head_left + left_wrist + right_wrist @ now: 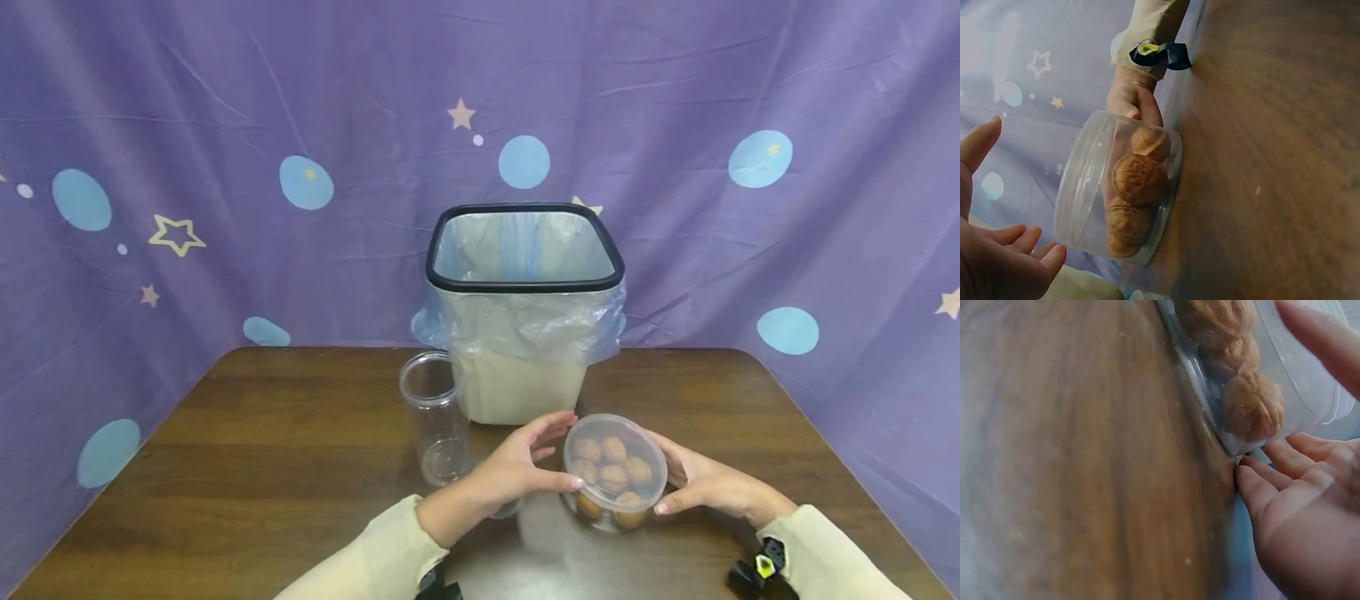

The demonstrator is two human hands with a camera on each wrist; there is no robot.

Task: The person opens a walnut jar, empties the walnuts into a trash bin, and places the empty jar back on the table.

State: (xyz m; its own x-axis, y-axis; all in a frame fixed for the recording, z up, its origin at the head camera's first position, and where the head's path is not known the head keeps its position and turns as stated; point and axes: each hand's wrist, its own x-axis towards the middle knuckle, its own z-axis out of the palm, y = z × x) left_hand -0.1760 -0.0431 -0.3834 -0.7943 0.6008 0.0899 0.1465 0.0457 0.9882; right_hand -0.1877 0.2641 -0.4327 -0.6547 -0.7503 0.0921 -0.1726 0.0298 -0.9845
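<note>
A clear round plastic tub (615, 493) with a translucent lid (611, 433) holds several walnuts (1138, 179). It sits at the front of the table, right of centre. My right hand (712, 479) holds its right side, thumb in front and fingers behind; in the right wrist view that hand's fingertips (1254, 478) meet the tub near its base. Left of the tub, my left hand (517, 467) has its thumb and fingers spread. The left wrist view shows a gap between this hand (1007, 262) and the tub.
A tall clear plastic jar (438, 417) without a lid stands behind my left forearm. Further back is a pale bin (517, 383) with a black rim (525, 287) and a bluish bag liner. Part of another clear item (507, 508) shows beside my left wrist. A purple curtain (360, 108) hangs behind the brown table (262, 450).
</note>
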